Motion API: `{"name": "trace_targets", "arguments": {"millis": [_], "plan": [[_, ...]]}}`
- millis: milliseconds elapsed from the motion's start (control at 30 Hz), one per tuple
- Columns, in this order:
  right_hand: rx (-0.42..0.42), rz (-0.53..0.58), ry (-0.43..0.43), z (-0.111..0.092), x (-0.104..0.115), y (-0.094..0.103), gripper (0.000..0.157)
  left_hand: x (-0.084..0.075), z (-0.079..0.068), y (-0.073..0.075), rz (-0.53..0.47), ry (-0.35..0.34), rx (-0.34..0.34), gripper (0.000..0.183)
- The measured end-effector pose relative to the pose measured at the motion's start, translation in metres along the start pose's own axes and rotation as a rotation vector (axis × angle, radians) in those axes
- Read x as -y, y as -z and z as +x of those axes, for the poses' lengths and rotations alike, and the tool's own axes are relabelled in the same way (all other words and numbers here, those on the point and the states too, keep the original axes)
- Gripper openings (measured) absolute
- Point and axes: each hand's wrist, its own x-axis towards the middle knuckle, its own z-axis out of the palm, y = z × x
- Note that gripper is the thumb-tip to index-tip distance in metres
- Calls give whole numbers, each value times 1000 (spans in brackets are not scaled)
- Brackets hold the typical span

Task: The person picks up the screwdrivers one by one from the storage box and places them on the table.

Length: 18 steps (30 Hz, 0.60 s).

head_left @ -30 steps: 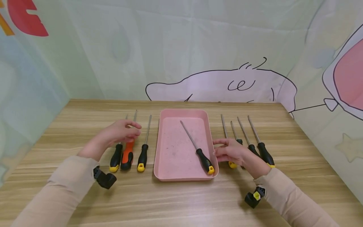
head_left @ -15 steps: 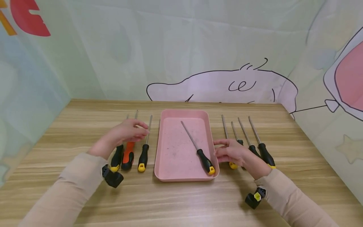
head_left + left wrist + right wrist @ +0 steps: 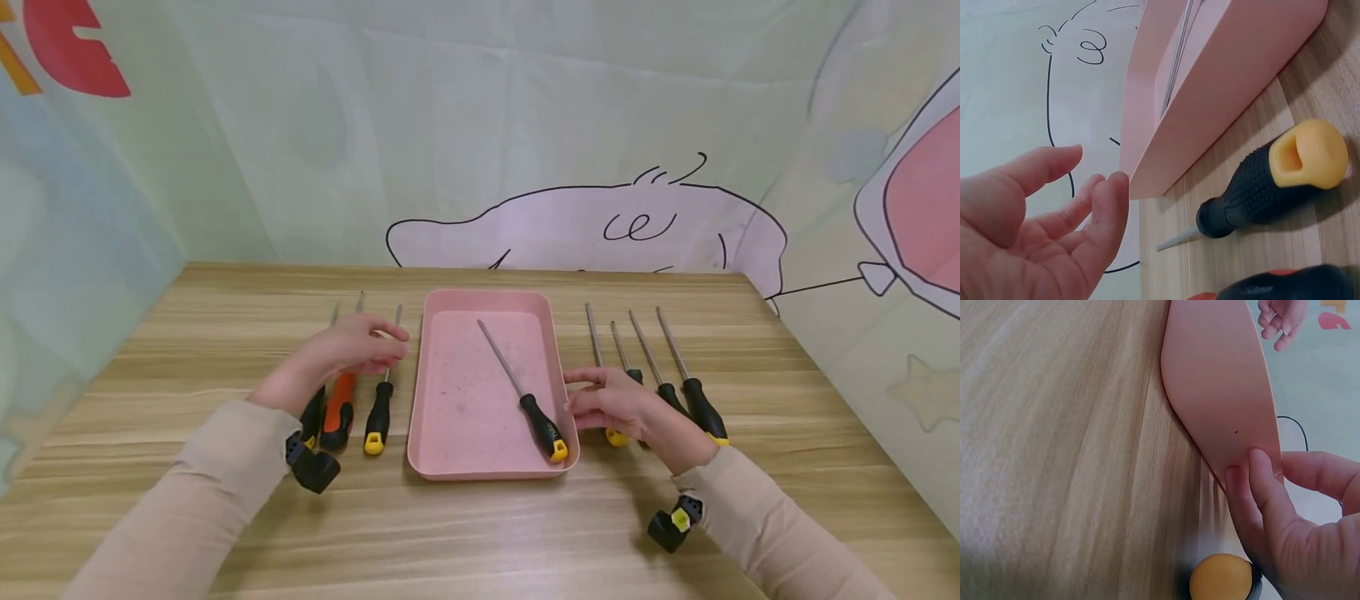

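In the head view my left hand hovers above the left-hand screwdrivers, its fingers loosely bent and holding nothing. Below its fingertips lies a black-and-yellow screwdriver. An orange-and-black screwdriver is partly covered by the hand, and another black-and-yellow screwdriver by the wrist. With my right hand I pinch the right wall of a pink tray: fingers press its outside, the thumb meets the rim. One black-and-yellow screwdriver lies slanted inside the tray. The left wrist view shows the open left palm.
Right of the tray several screwdrivers lie side by side, the outermost being a black-handled screwdriver. My right hand partly hides the nearest ones. A wooden table carries everything. Behind it hangs a printed cloth.
My left hand has moved rightward over the left group, from above the orange screwdriver to above the one beside the tray. The right hand and the tray have stayed put.
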Motion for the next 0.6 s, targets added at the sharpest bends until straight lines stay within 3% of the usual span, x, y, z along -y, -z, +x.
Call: {"name": "trace_targets", "arguments": {"millis": [600], "plan": [[-14, -4, -4, 0, 0, 0, 57, -7, 6, -12, -1, -49, 53, 36]]}}
